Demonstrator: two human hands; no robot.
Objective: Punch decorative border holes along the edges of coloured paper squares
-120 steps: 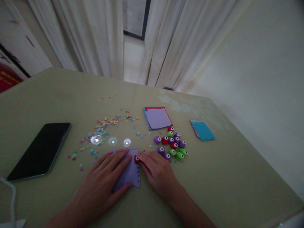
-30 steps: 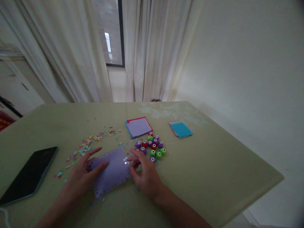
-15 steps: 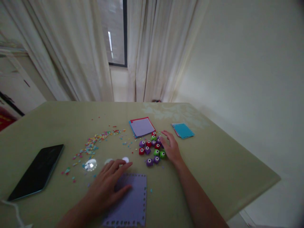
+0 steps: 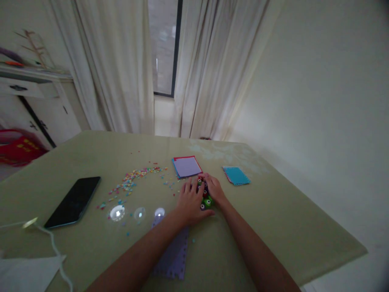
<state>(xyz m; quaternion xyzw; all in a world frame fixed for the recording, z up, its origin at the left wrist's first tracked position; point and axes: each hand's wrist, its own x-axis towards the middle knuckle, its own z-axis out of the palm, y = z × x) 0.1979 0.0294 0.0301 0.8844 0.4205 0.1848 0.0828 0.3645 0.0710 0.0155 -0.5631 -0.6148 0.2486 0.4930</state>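
Several small red, green and purple beads with eye designs (image 4: 207,202) lie in a cluster between my hands, partly hidden. My left hand (image 4: 191,201) rests across the cluster's left side, palm down, with its fingers and thumb spread. Along the right side, my right hand (image 4: 215,190) is cupped against the beads, its fingers extended and loosely bent, not wrapped round any. Beneath my left forearm lies a purple sheet with notched edges (image 4: 178,253), partly covered.
Colourful paper bits (image 4: 130,178) are scattered left of centre. Clear domed pieces (image 4: 117,213) sit nearer me. A dark tablet (image 4: 74,201) lies at left beside a white cable (image 4: 52,239). A purple-topped card stack (image 4: 187,166) and a blue-topped stack (image 4: 237,176) lie farther back.
My left hand has moved right from the purple sheet onto the beads. My right hand has closed in on their right side, and the beads are bunched tighter. The view has shifted left.
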